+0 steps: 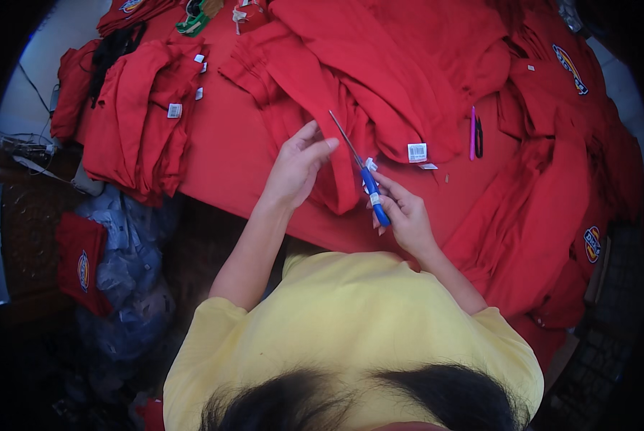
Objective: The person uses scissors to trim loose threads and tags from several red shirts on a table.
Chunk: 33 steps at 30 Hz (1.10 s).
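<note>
Red garments (pixel 394 65) lie loose across the middle of the counter (pixel 225 154), one white tag (pixel 417 152) showing. Over their near folds, the right hand (pixel 408 215) pinches a thin-shafted tool (pixel 374 192) by its blue handle; the left hand (pixel 297 169), fingers loosely spread, seems to hold nothing. Folding looks done on the left pile (pixel 135 133) — but not in the middle. Whether the tool has done anything, I cannot tell.

A blue-handled tool (pixel 370 184) partly hides fingers of the right hand (pixel 409 221); the frame's upper edge crops red garments (pixel 386 50), its lower edge dark hair (pixel 451 396).
</note>
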Each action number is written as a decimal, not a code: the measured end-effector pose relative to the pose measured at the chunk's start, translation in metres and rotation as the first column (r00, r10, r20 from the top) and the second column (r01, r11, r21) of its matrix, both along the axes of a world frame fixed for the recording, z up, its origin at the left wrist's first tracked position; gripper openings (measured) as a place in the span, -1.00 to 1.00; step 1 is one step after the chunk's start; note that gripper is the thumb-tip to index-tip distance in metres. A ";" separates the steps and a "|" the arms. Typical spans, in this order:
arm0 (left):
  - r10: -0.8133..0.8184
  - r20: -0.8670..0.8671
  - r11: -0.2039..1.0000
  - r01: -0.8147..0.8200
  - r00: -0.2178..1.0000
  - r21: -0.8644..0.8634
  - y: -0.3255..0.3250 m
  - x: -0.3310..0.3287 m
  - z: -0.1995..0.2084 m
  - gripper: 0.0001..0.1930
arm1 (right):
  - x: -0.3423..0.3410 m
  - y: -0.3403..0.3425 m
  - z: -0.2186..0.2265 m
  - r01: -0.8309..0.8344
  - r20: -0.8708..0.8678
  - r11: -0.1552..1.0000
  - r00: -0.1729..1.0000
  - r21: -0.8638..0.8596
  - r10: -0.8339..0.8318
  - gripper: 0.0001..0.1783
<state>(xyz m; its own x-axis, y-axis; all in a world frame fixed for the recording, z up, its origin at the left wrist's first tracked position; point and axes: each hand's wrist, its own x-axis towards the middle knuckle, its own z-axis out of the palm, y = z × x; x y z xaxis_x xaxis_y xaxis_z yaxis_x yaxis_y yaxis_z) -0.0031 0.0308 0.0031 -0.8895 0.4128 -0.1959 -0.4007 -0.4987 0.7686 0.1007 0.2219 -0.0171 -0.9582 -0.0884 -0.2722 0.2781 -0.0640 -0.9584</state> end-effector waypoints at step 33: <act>0.092 -0.051 0.996 -0.090 0.994 0.024 -0.022 -0.049 -0.020 -0.51 | -0.049 -0.025 -0.001 -0.063 -0.135 0.986 0.987 0.156 0.084 -0.46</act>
<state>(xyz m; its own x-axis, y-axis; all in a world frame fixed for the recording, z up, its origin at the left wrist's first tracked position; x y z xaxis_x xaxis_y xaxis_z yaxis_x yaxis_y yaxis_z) -0.0517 0.0088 -0.0170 -0.9323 0.3334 -0.1401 -0.3125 -0.5480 0.7759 0.0513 0.1967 -0.0176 -0.9802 -0.1282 -0.1509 0.1386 0.0998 -0.9853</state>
